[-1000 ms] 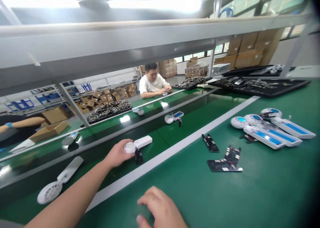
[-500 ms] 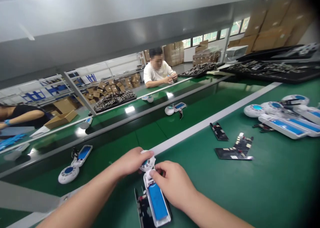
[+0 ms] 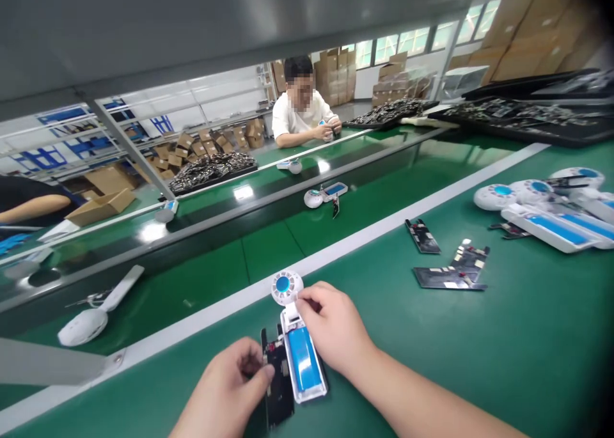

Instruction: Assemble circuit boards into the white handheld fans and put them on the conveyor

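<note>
A white handheld device (image 3: 286, 342) lies on the green table, with a round vented head, a narrow neck and a long open handle bearing a blue rectangle. My right hand (image 3: 336, 326) pinches the neck between thumb and fingers, just below the head. Close along the handle's left side lies a black circuit board (image 3: 279, 390) with small light and red parts. My left hand (image 3: 235, 380) has its thumb and curled fingers on this board's left edge. Thin wires show at the device's neck, partly behind my right fingers.
Loose circuit boards (image 3: 451, 272) lie to the right. Beyond them is a pile of white devices (image 3: 551, 227). A conveyor belt (image 3: 215, 265) carries more devices past a white rail (image 3: 350, 249). Opposite sits a co-worker (image 3: 300, 115). Black trays of boards (image 3: 527, 121) stand at the back right.
My left hand has left the device's round head and come down to the board. My right hand stays at the neck. Devices on the belt have shifted left.
</note>
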A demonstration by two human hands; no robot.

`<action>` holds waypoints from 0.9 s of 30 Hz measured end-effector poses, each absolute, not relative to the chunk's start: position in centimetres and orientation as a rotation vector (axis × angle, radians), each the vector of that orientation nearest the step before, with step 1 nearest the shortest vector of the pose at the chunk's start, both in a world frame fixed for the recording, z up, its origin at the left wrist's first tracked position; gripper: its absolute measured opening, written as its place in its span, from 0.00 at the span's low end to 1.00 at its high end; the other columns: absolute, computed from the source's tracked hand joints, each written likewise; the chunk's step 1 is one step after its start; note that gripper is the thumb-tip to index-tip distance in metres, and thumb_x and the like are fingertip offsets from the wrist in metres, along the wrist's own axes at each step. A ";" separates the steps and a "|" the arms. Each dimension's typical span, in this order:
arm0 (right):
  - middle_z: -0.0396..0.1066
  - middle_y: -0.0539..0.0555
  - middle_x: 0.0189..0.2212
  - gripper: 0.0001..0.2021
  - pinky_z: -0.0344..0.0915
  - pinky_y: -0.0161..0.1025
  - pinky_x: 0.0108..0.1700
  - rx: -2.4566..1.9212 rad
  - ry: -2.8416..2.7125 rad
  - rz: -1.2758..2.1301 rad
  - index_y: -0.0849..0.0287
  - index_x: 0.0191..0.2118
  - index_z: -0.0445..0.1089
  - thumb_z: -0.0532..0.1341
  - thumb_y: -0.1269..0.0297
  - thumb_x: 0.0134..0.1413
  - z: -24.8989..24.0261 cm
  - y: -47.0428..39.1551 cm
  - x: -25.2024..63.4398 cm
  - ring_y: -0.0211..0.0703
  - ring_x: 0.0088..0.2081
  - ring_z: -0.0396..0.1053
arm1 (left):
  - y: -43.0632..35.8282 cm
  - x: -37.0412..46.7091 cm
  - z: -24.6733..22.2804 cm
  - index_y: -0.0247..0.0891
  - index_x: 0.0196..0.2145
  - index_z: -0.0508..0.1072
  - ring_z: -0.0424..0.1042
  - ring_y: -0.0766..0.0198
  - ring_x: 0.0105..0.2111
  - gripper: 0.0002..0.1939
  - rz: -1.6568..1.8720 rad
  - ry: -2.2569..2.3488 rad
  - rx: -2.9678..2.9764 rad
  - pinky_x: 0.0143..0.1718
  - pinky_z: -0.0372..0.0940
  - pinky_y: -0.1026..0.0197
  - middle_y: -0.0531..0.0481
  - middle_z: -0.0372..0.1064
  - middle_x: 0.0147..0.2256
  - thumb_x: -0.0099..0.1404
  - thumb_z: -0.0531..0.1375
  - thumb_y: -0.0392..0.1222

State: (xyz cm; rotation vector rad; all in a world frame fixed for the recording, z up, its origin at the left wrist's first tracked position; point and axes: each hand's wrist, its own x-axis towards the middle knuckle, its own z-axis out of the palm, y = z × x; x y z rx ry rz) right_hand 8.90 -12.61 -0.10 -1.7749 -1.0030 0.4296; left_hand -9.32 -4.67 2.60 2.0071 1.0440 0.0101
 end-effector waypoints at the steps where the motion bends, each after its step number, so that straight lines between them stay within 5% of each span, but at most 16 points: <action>1: 0.73 0.51 0.32 0.10 0.65 0.36 0.37 -1.760 -0.987 0.444 0.57 0.33 0.77 0.58 0.72 0.59 -0.1 -12.5 8.8 0.41 0.34 0.72 | -4.8 -9.2 2.4 0.40 0.29 0.63 0.67 0.62 0.26 0.11 0.078 1.042 1.905 0.28 0.59 0.63 0.54 0.67 0.25 0.63 0.56 0.48; 4: 0.71 0.51 0.30 0.11 0.65 0.35 0.35 -1.726 -0.964 0.489 0.58 0.29 0.74 0.57 0.72 0.59 0.0 -12.4 8.5 0.40 0.32 0.71 | -4.9 -8.7 1.9 0.41 0.36 0.64 0.68 0.63 0.26 0.12 0.293 1.059 1.684 0.27 0.62 0.64 0.53 0.69 0.27 0.67 0.55 0.52; 8: 0.68 0.50 0.29 0.10 0.64 0.36 0.36 -1.693 -1.062 0.517 0.58 0.25 0.72 0.58 0.75 0.54 0.4 -12.8 7.5 0.40 0.33 0.69 | -5.1 -8.0 1.4 0.41 0.53 0.66 0.75 0.58 0.40 0.19 0.475 1.006 1.774 0.44 0.69 0.59 0.47 0.75 0.41 0.68 0.57 0.50; 13: 0.67 0.49 0.30 0.10 0.61 0.37 0.39 -1.689 -1.183 0.539 0.58 0.23 0.69 0.59 0.78 0.50 0.4 -13.7 6.4 0.42 0.37 0.66 | -5.4 -8.0 0.4 0.44 0.44 0.78 0.76 0.61 0.41 0.10 0.592 0.818 2.195 0.44 0.70 0.63 0.49 0.76 0.43 0.69 0.58 0.44; 16: 0.67 0.48 0.29 0.10 0.59 0.37 0.37 -1.700 -1.149 0.543 0.58 0.22 0.65 0.59 0.78 0.49 0.1 -13.8 6.3 0.41 0.36 0.65 | -5.4 -8.2 0.0 0.45 0.44 0.78 0.77 0.65 0.38 0.09 0.726 0.737 2.294 0.39 0.71 0.67 0.51 0.77 0.41 0.69 0.58 0.40; 27: 0.65 0.47 0.25 0.12 0.54 0.37 0.33 -1.700 -1.135 0.594 0.59 0.19 0.58 0.58 0.79 0.46 0.0 -13.7 6.3 0.39 0.32 0.61 | -4.9 -8.5 -0.6 0.41 0.48 0.74 0.77 0.67 0.42 0.12 0.860 0.474 2.633 0.46 0.71 0.68 0.51 0.77 0.43 0.68 0.58 0.32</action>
